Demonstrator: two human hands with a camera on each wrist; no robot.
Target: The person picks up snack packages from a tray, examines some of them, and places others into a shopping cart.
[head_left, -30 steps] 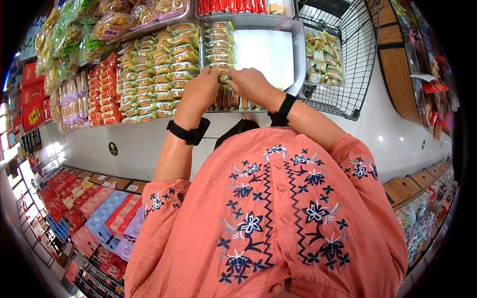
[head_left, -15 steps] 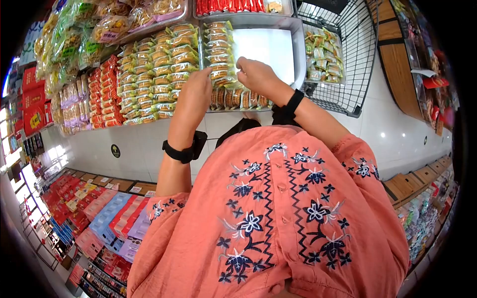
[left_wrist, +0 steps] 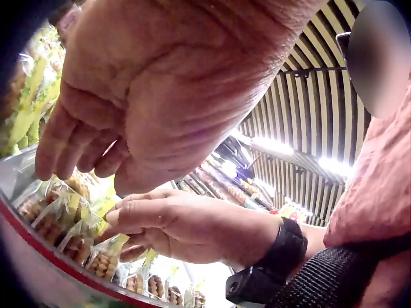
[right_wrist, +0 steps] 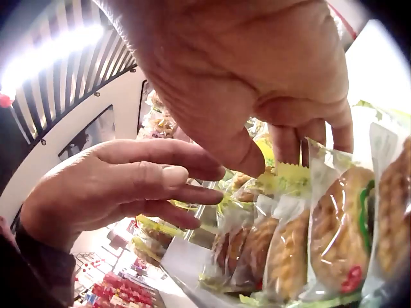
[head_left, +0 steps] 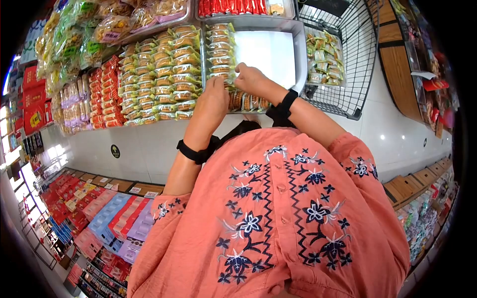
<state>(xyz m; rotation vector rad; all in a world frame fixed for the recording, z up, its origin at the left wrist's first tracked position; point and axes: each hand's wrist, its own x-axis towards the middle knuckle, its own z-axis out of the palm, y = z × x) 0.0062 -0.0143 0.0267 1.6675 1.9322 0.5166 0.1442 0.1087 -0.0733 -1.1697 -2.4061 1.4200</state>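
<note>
Left hand (head_left: 211,102) touching, right hand (head_left: 251,79) pinching wrapped pastries (head_left: 218,49)

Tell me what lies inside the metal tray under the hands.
Only wrapped pastry packets: a column at left, a row along the front; elsewhere bare white bottom. The left hand and right hand hide the corner packets.

The salmon-pink blouse (head_left: 189,248) carries navy-and-white embroidered flowers and zigzags — clear snack packets (head_left: 171,59) show yellow-green edges, golden-brown inside; wrist straps (head_left: 196,151) are black.
</note>
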